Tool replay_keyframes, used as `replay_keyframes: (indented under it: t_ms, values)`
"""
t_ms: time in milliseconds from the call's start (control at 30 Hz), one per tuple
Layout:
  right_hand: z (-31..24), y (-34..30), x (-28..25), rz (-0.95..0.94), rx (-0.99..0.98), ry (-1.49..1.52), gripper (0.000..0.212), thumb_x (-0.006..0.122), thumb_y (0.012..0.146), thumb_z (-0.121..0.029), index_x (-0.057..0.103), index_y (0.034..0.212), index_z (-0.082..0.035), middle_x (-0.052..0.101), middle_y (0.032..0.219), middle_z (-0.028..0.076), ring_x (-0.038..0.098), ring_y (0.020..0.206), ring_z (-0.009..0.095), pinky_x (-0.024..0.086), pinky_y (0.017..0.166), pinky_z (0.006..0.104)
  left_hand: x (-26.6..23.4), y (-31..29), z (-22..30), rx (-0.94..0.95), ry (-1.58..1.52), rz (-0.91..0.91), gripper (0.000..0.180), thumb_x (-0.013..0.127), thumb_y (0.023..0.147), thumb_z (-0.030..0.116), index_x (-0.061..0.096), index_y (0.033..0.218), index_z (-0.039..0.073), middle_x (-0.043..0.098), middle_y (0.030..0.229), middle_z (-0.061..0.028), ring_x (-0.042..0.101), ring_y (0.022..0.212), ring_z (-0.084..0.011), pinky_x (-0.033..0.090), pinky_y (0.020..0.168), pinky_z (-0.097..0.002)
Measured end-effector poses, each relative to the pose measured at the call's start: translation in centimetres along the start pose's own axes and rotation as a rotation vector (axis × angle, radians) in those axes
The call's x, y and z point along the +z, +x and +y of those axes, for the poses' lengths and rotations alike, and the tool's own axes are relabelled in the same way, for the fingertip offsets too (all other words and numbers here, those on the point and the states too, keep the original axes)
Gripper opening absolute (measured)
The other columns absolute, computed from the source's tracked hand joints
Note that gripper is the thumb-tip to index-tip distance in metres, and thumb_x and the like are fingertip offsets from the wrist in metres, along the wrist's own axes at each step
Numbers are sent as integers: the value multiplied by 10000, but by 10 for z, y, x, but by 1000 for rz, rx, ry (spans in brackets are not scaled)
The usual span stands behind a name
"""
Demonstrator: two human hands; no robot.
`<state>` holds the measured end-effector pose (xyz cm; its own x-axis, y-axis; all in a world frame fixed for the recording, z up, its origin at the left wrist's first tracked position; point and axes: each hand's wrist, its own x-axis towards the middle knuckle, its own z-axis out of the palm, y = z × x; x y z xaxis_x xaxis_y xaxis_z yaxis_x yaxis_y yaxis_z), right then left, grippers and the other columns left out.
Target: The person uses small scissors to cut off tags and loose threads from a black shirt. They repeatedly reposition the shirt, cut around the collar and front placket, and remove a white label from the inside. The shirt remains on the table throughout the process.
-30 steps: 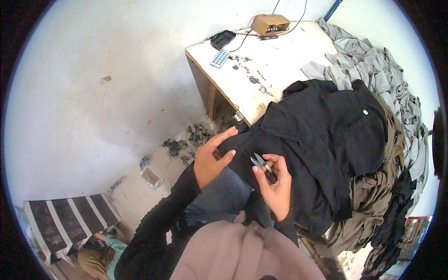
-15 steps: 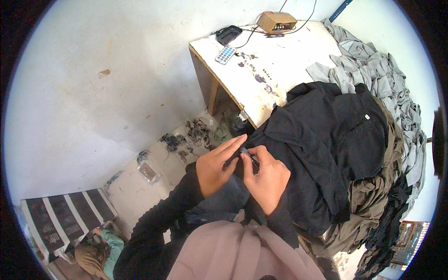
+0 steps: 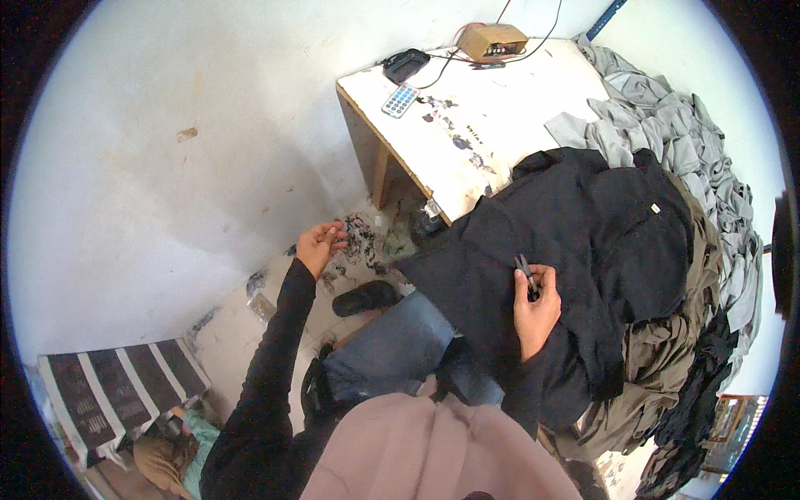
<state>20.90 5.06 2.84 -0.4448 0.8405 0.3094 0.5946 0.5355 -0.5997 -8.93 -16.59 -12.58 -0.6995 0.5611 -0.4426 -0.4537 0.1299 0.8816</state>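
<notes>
A black garment (image 3: 583, 242) lies over the white table's edge and down onto my lap. My right hand (image 3: 537, 308) rests on it and is closed on a small dark thread snipper (image 3: 525, 271), blades pointing up. My left hand (image 3: 319, 244) is stretched out to the left, away from the garment, over the floor, with the fingers pinched together above a heap of dark thread scraps (image 3: 358, 242). Whether a thread is between the fingers I cannot tell. My knee in blue jeans (image 3: 392, 346) and a black shoe (image 3: 365, 297) show below.
The white table (image 3: 492, 125) carries a remote control (image 3: 400, 99), a black box (image 3: 406, 64) and a small wooden box with wires (image 3: 493, 40). Grey garments (image 3: 667, 125) are piled at the right, olive and black ones (image 3: 667, 367) below. A striped mat (image 3: 112, 387) lies lower left.
My left hand has left the garment and swung out left over the scrap heap. My right hand with the snipper has stayed on the black cloth.
</notes>
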Motion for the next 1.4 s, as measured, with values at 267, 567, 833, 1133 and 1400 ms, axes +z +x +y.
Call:
replay_keyframes:
  t_ms: [267, 567, 833, 1133, 1400]
  values:
    - [6, -5, 3, 8, -51, -60, 194, 688, 930, -223, 620, 1010, -61, 689, 831, 127, 682, 723, 278, 523, 651, 356, 111, -30, 35, 618, 624, -394, 541, 751, 873, 445, 631, 1239, 65, 555, 1354, -160, 566, 1210, -305, 460, 1013, -391]
    - [10, -5, 3, 48, -57, -1, 198, 711, 914, -219, 618, 970, -53, 660, 766, 109, 652, 677, 239, 493, 641, 335, 113, -17, 47, 461, 246, -387, 206, 716, 923, 167, 729, 1029, -9, 748, 955, -86, 674, 846, -136, 523, 827, -267]
    - [10, -4, 0, 6, -45, -6, 204, 687, 922, -247, 614, 994, -71, 703, 829, 137, 690, 712, 310, 524, 630, 377, -15, 60, -2, 203, -21, 16, 400, 640, 981, 238, 604, 1273, -33, 730, 1029, -138, 685, 864, -181, 540, 782, -288]
    - [10, -6, -1, 1, -43, -3, 212, 686, 921, -258, 613, 1006, -78, 705, 844, 137, 700, 734, 309, 534, 640, 386, 7, 38, -35, 454, 703, 241, 661, 745, 890, 280, 478, 1428, 5, 576, 1385, -205, 590, 1250, -307, 476, 1005, -429]
    - [11, -6, -1, -25, -21, -33, 221, 681, 925, -269, 609, 1021, -83, 703, 864, 136, 697, 727, 315, 532, 627, 391, 168, -38, 86, 920, 643, -45, 317, 768, 861, 335, 710, 1031, 74, 642, 1021, -89, 626, 965, -278, 499, 860, -373]
